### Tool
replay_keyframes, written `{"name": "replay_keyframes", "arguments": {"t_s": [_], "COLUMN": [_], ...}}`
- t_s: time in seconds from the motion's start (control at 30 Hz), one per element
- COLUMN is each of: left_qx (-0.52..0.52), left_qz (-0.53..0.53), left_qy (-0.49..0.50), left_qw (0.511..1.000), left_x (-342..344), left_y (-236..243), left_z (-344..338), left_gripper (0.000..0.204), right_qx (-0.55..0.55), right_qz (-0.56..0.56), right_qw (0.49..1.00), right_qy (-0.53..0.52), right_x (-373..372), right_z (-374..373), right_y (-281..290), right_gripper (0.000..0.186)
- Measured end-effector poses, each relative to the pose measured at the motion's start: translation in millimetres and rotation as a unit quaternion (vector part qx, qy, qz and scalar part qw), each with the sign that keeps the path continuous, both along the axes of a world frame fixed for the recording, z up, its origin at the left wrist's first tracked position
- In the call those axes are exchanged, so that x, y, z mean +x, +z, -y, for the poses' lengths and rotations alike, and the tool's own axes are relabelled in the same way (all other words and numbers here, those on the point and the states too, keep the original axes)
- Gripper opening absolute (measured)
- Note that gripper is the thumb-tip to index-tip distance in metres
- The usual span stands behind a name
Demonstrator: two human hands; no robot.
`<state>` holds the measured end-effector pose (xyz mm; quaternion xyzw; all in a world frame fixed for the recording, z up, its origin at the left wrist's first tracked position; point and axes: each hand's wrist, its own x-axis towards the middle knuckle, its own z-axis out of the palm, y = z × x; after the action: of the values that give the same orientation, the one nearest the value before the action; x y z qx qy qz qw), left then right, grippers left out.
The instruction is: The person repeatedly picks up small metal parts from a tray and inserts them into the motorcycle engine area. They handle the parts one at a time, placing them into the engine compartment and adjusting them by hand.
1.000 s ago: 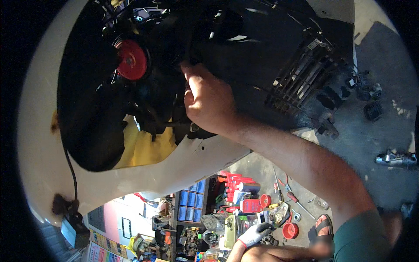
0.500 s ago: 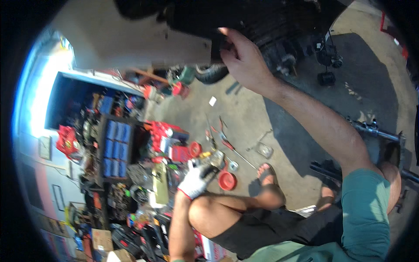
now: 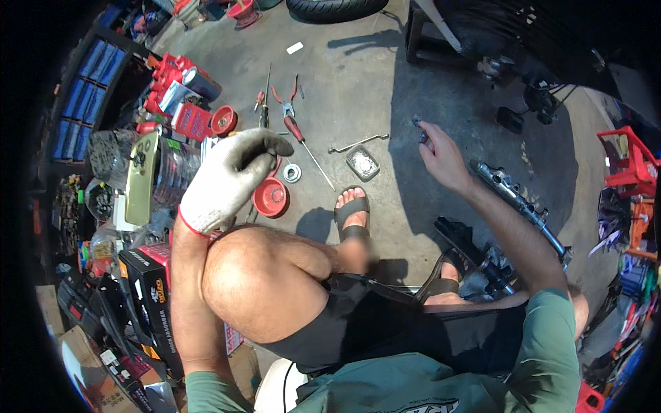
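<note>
One small dark piece [image 3: 416,121] sits at the tips of my bare right hand [image 3: 444,157], where thumb and fingers pinch together on it; it is too small for me to make out its shape. That hand hangs over the shaded right part of the floor [image 3: 351,96], well apart from my left hand [image 3: 231,172]. The left wears a white glove, its fingers bent in toward the palm, and I cannot tell whether they hold anything.

Just beside the glove stands a red bowl [image 3: 270,197], with a metal ring [image 3: 292,173] near it. Between my hands, a red-handled screwdriver [image 3: 294,129] lies slantwise near red-handled pliers [image 3: 288,108], and a spanner [image 3: 359,143] lies just beside a small rectangular dish [image 3: 363,164]. Closer to me is my sandalled foot [image 3: 354,213].

Past my right forearm, a shiny metal tube [image 3: 507,188] slants toward the floor's right edge, where a red stool [image 3: 630,162] stands. Red bottles [image 3: 165,76] and a long black box [image 3: 148,289] crowd the left edge; a tyre [image 3: 337,9] lies at the far one.
</note>
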<state>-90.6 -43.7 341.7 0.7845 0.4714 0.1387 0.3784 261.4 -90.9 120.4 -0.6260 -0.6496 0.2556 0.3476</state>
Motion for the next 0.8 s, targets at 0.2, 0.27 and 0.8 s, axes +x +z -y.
{"name": "replay_keyframes", "arguments": {"t_s": [0.2,0.27,0.8], "left_qx": [-0.101,-0.047,-0.001], "left_qz": [0.094,0.027,-0.080], "left_qy": [0.079,0.010,0.158], "left_qw": [0.987,0.998,0.984], "left_x": [-20,-21,75], "left_y": [-83,-144,-370], "left_z": [-41,-55,-67], "left_gripper": [0.027,0.025,0.031], "right_qx": [-0.120,-0.140,-0.223], "right_qz": [0.007,0.008,-0.064], "right_qw": [0.993,0.990,0.971], "right_qy": [-0.010,-0.017,-0.060], "right_x": [-4,-3,-15], "right_z": [11,15,30], "right_y": [-39,-57,-139], "right_gripper": [0.044,0.044,0.046]}}
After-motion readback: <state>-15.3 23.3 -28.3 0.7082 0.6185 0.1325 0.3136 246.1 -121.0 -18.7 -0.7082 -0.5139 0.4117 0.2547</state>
